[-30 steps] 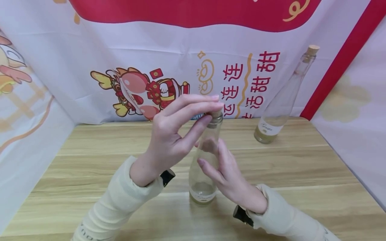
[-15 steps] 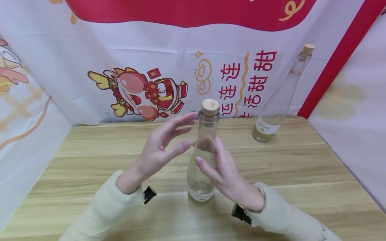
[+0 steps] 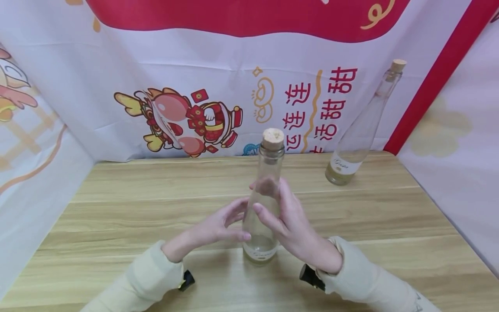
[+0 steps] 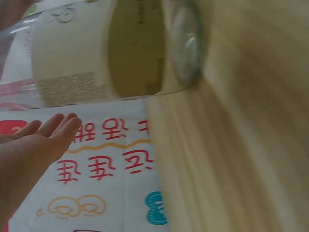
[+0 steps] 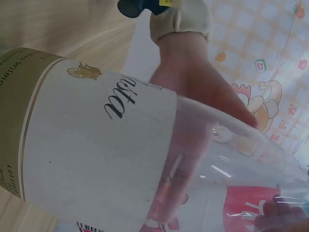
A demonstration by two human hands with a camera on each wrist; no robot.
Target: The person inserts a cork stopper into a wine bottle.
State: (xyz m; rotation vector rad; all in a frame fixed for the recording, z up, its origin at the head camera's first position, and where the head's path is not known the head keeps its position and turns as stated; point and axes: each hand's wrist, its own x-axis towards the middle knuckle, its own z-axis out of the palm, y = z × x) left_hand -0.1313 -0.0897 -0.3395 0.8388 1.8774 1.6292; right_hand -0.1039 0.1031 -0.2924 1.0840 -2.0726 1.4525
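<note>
A clear glass bottle (image 3: 262,223) with a cork (image 3: 273,138) in its mouth stands upright on the table. My right hand (image 3: 294,227) grips its middle from the right, thumb across the near side and fingers behind. At the bottle's lower left side is my left hand (image 3: 214,227), its fingers loosely extended and thumb right at the glass. In the left wrist view the left hand's fingers (image 4: 48,135) reach out beside the bottle's label (image 4: 72,53). The right wrist view shows the white label (image 5: 96,135) close up, with the left hand (image 5: 188,77) partly behind the glass.
A second corked bottle (image 3: 345,167) stands at the back right of the wooden table (image 3: 136,208). Printed white cloth (image 3: 187,52) hangs along the back and both sides. Dark devices (image 3: 312,277) are worn at both wrists.
My left hand has come away from the cork, moved left, then dropped down to the bottle's lower side. The right hand keeps its grip, and the bottle stays in place.
</note>
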